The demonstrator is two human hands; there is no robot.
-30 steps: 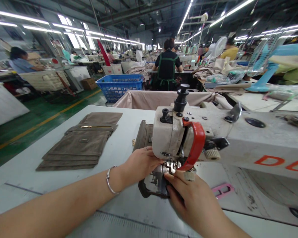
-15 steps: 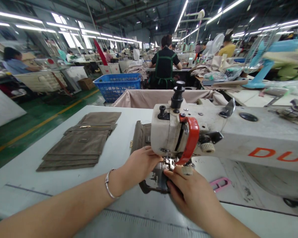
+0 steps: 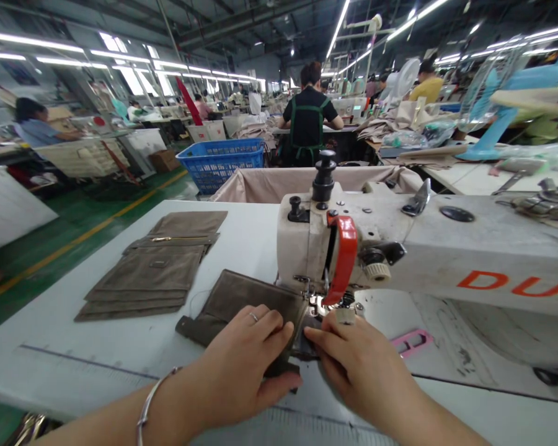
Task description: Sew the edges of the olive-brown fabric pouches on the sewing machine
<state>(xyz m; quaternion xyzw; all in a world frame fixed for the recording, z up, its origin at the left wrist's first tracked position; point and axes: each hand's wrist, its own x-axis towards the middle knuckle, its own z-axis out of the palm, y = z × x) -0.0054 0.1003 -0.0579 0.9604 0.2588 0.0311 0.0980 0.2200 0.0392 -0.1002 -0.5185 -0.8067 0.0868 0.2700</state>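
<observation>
A brown fabric piece point(image 3: 237, 297) lies on the white table point(image 3: 242, 232), one end under the needle area of the sewing machine point(image 3: 400, 248). My left hand point(image 3: 244, 356) lies flat on this piece, fingers spread, thumb at its near edge. My right hand point(image 3: 353, 362) sits just right of it, fingertips pressing the fabric's edge at the presser foot point(image 3: 323, 303). The red guard point(image 3: 341, 257) hangs directly above my right fingers.
A stack of brown pieces point(image 3: 155, 266) with a zipper lies to the left. A pink plastic part point(image 3: 409, 341) rests by the machine base. A cloth bin point(image 3: 307, 179) and blue basket point(image 3: 221, 161) stand beyond the table. Other workers sit further back.
The brown piece has been swung out from behind the machine to the near left. My left hand moved from beside the machine head onto it and now lies flat.
</observation>
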